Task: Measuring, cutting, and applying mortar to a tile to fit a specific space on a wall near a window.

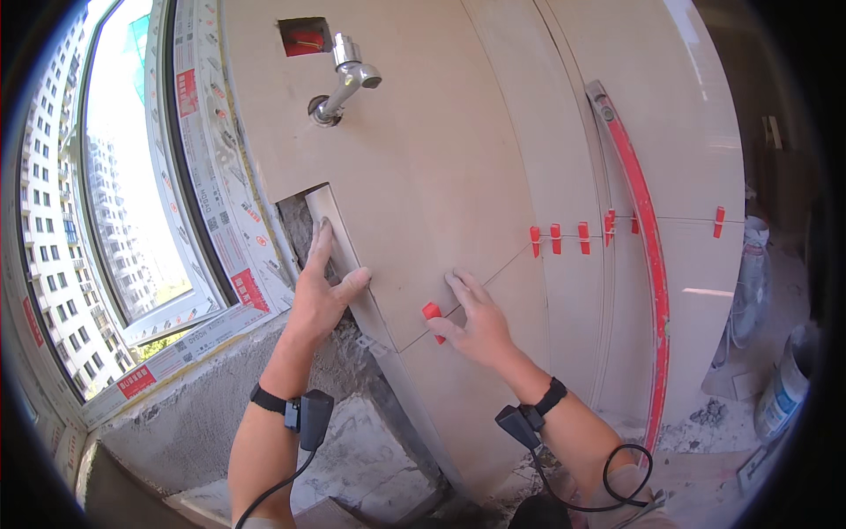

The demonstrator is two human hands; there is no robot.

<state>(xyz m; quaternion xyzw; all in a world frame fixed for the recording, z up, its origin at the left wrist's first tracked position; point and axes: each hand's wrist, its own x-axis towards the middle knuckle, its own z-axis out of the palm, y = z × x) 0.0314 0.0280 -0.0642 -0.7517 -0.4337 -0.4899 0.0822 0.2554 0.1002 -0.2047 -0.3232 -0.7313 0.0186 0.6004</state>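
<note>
My left hand (322, 286) presses with outstretched fingers on a narrow beige tile strip (327, 204), its thumb spread toward the strip's edge beside the large wall tile (414, 189). The strip stands upright against the rough corner next to the window. My right hand (478, 324) lies open on the wall, fingertips on the large tile above a slanting joint. Its thumb is close to a red tile wedge (433, 311) sitting in that joint; whether they touch I cannot tell. Below the joint is a lower wall tile (436, 397).
A chrome tap (357, 79) juts from the wall under a square cutout (304, 37). Several red wedges (556, 239) line the joint at right. A long red level (648, 238) leans there. A window frame (198, 115), rough ledge (194, 414) and white bucket (784, 388) flank the wall.
</note>
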